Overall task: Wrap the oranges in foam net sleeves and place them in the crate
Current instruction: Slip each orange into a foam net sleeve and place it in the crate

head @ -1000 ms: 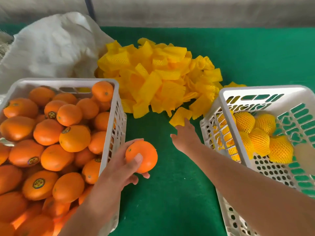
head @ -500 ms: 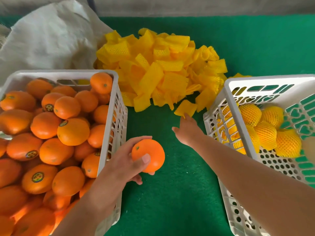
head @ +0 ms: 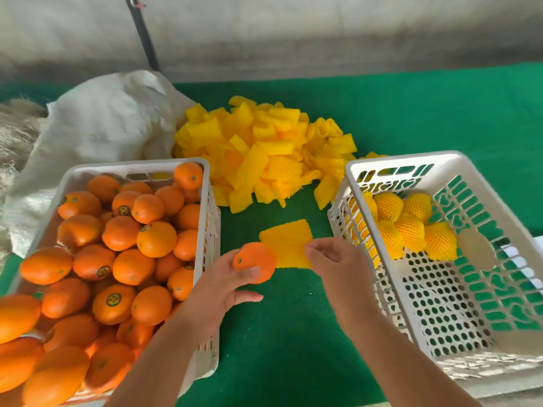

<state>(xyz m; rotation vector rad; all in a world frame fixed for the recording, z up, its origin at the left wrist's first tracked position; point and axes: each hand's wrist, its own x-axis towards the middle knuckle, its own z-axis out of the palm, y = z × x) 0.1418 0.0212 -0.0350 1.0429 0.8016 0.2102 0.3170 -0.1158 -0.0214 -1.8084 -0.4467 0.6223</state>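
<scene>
Under everything you have a green felt-like table cover, running back to a grey wall. At your far left a crumpled white woven sack lies on the cover, with a patch of pale straw-like fibre beside it at the frame's edge. A dark cable or strap runs down the wall behind the sack.

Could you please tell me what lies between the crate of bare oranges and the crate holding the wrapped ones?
In the head view: the left hand gripping an orange, the right hand pinching a foam net sleeve, over green mat.
</scene>
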